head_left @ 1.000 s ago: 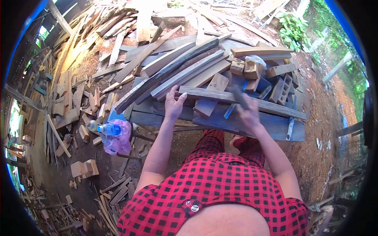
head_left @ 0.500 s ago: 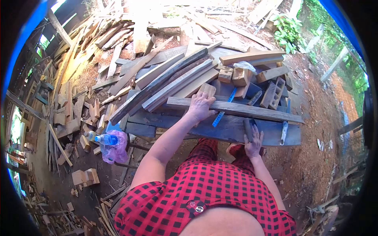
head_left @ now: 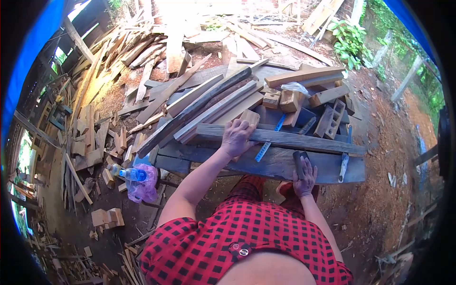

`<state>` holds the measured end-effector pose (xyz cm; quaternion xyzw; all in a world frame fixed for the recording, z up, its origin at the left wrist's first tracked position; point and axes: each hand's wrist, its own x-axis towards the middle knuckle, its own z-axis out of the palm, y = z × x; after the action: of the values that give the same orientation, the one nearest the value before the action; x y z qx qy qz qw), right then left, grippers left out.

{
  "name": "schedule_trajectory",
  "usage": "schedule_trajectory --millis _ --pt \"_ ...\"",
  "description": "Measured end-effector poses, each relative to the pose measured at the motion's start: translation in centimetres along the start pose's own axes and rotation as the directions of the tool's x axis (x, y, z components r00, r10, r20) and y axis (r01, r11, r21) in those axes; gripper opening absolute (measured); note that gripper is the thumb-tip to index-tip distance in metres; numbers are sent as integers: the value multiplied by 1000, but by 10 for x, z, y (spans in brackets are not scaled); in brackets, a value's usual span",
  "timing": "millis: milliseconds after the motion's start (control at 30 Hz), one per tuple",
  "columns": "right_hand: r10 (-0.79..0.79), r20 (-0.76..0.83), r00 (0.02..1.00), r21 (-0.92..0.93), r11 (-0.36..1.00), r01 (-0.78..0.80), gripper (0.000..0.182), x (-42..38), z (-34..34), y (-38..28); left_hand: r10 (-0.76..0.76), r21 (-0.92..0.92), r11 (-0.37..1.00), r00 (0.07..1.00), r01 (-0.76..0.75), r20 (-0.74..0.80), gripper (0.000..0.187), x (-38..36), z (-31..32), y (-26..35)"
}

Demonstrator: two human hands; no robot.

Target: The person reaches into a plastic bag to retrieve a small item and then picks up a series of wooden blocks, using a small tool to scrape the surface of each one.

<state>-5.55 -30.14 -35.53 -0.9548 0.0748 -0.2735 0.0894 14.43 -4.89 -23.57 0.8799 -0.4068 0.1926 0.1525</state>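
Note:
A long grey wooden beam (head_left: 294, 139) lies lengthwise across the dark workbench (head_left: 327, 166). My left hand (head_left: 236, 138) is closed round the beam near its left end, with the fingers curled over the top edge. At the bench's front edge, my right hand (head_left: 305, 179) grips a small dark rectangular block (head_left: 300, 163), held upright below the beam. A blue ruler or square blade (head_left: 262, 152) passes under the beam between my hands. To the right of my right hand lies a pale-handled tool (head_left: 343, 166).
Planks and beams (head_left: 213, 104) are stacked on the bench's far left side. Wooden blocks (head_left: 289, 100) and a slotted wooden piece (head_left: 329, 118) sit behind the beam. Plastic bottles (head_left: 135, 175) and a pink bag (head_left: 147, 187) stand at the left. Scrap wood (head_left: 108, 217) litters the ground.
My left hand's fingers have curled over the beam, which looks slightly turned, with more of its broad face showing. My right hand still holds the dark block. The view has shifted slightly.

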Motion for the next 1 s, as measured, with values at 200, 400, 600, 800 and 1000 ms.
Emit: schedule_trajectory --millis 200,400,600,800,1000 --pt "11 3 1000 -24 1000 -11 44 0 2 0 -85 43 995 992 90 -92 47 -26 -42 -25" --pt "-1 8 1000 -28 1000 1 41 2 -1 -1 -353 -7 935 929 354 -114 48 -57 -54 -55" --pt "-6 26 1000 -21 1000 7 43 3 -3 -3 -582 -41 812 803 582 -130 50 -76 -39 -78" --pt "-20 21 1000 -2 1000 21 45 5 -2 -6 -739 30 674 673 738 25 52 -77 -20 -81" --pt "-15 45 999 -31 999 17 45 2 3 -2 -718 32 696 694 718 43 54 -80 -2 -85"
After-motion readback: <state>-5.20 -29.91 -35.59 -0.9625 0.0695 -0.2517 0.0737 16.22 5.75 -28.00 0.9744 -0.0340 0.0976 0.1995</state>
